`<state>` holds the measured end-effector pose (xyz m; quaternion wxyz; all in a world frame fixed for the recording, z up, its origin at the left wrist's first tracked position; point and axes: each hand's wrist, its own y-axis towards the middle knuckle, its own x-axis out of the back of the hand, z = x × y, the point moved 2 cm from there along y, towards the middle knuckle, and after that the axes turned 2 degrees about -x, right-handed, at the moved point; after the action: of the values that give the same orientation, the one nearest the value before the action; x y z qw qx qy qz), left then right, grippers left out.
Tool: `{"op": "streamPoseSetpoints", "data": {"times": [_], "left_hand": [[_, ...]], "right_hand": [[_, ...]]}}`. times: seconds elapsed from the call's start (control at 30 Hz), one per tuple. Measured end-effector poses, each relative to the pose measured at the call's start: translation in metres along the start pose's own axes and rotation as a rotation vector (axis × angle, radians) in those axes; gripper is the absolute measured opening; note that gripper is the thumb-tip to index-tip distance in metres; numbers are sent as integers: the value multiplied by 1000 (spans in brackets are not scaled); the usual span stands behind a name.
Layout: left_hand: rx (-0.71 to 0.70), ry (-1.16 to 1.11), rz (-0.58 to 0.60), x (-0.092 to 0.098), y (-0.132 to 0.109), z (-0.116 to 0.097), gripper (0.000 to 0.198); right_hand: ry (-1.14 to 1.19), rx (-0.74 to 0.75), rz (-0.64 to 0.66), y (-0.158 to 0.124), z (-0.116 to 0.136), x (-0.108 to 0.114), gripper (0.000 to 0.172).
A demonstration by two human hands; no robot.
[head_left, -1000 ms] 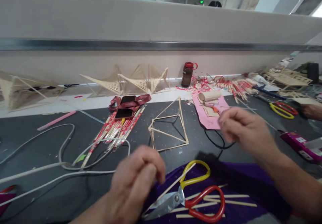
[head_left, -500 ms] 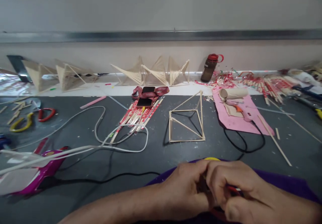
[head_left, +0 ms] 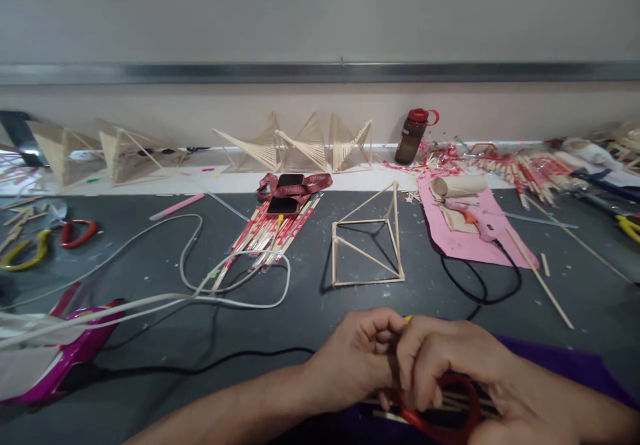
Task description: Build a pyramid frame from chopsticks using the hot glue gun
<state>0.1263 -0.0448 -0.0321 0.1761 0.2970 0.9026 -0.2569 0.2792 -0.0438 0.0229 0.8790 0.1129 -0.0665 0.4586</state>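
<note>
My left hand point(head_left: 357, 358) and my right hand point(head_left: 455, 365) meet at the bottom, right of centre, above a purple cloth point(head_left: 560, 365). The right fingers curl around a red ring-shaped handle point(head_left: 467, 411), which looks like part of a cutting tool. Left fingers are bent together against the right ones; whatever they pinch is hidden. Several thin wooden sticks point(head_left: 390, 416) show beneath and through the red loop. Beyond the hands, an open frame of wooden sticks point(head_left: 367, 283) stands on the dark table, with one corner rising to a point.
A pink glue gun point(head_left: 480, 221) lies on pink paper point(head_left: 460, 248). Stick models point(head_left: 303, 141) and a bottle point(head_left: 413, 138) line the back. Wrapped sticks point(head_left: 250, 231), phones point(head_left: 283, 206), white cable point(head_left: 287, 285), pliers point(head_left: 77, 235) and a magenta item point(head_left: 75, 351) lie leftward.
My hands have shifted slightly; the right has tilted, so more of the red handle and the sticks below shows. The whole view has moved a little, sliding the table items left.
</note>
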Motion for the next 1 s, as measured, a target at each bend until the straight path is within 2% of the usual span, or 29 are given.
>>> {"op": "streamPoseSetpoints", "data": {"times": [0.1,0.23,0.37,0.47,0.53,0.63,0.7,0.77,0.87,0.93,1.0], "left_hand": [[-30,-30,-36,1,1,2,33],[-25,-48,-136,1,2,3,28],[-19,-81,-210,3,1,4,24],[-44,-93,-209,3,1,4,22],[-32,-92,-177,3,1,5,23],[11,-59,-31,-1,1,9,26],[52,-26,74,-3,0,11,27],[96,1,106,-3,0,11,24],[114,79,103,-1,-2,7,20],[138,180,174,0,-4,3,19],[152,356,299,0,-7,2,17]], "right_hand": [[-57,26,-15,-1,-2,0,18],[-120,87,-27,-3,-5,0,18],[-296,204,2,-2,-8,-7,19],[-458,200,52,-1,-6,-11,17],[-484,194,39,0,-3,-9,16],[-395,176,-146,1,0,5,13],[-249,80,-320,1,-7,19,10],[26,-66,-472,0,-21,32,11],[380,-186,-677,-2,-46,51,20],[405,-193,-785,-5,-57,66,23],[314,-175,-910,-11,-63,84,23]]}}
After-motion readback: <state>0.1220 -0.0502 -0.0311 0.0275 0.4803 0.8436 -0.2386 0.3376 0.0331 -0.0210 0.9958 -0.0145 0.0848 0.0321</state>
